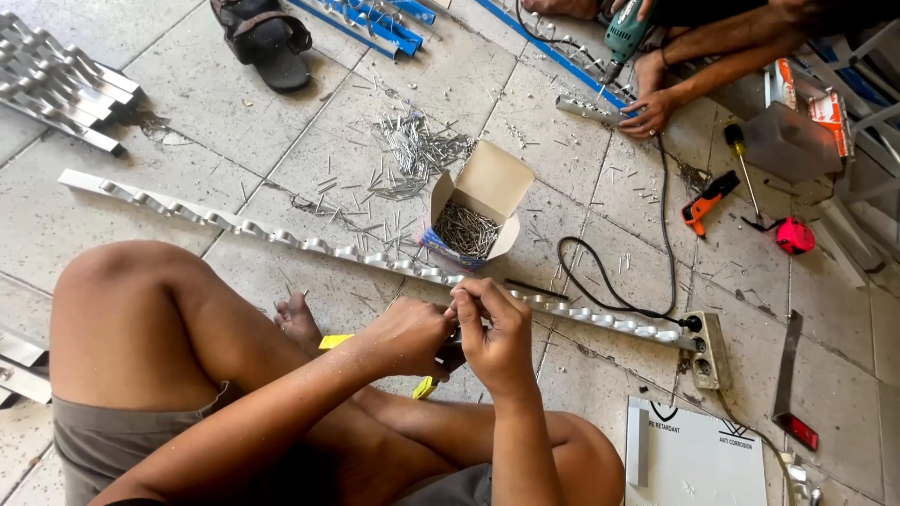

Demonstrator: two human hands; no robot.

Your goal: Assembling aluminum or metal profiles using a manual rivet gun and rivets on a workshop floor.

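Hands together, our left hand (408, 334) and right hand (495, 328) pinch a small rivet, hardly visible, over the notched rail (375, 258), rivet box (466, 228) just beyond, so seating it needs careful aim.

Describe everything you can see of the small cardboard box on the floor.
The cardboard box is small and tan, with a blue band showing low on its front. Its flaps are folded open, the large rear flap standing up. Inside lies a heap of thin grey metal pins. It sits tilted on the tiled floor, just beyond the long scalloped metal strip, with more loose pins scattered behind it. No hand touches it.
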